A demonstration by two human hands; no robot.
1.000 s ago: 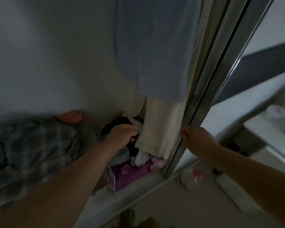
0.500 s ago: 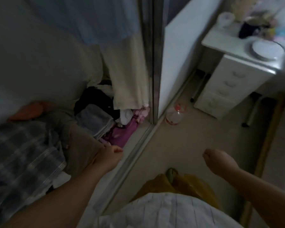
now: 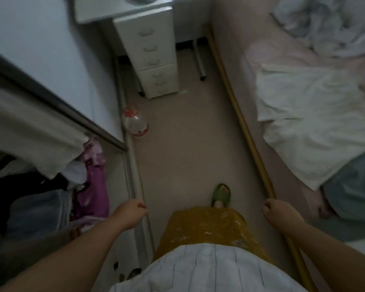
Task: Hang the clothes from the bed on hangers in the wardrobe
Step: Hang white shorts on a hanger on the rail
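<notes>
Both hands have dropped away from the wardrobe (image 3: 30,127) opening as my view swung down the floor toward the bed (image 3: 282,45). On the bed, a white garment (image 3: 308,123) lies along the near edge, a grey-blue one (image 3: 354,190) overlapping its lower corner. My right hand (image 3: 280,213), clenched and empty, hangs just beside that edge; my left hand (image 3: 131,213), loosely curled and empty, is over the wardrobe's track.

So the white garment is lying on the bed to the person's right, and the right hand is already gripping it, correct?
Not quite. The head view shows the white garment on the bed to the right, but the right hand holds nothing; its fingers are curled, short of the garment.
</notes>
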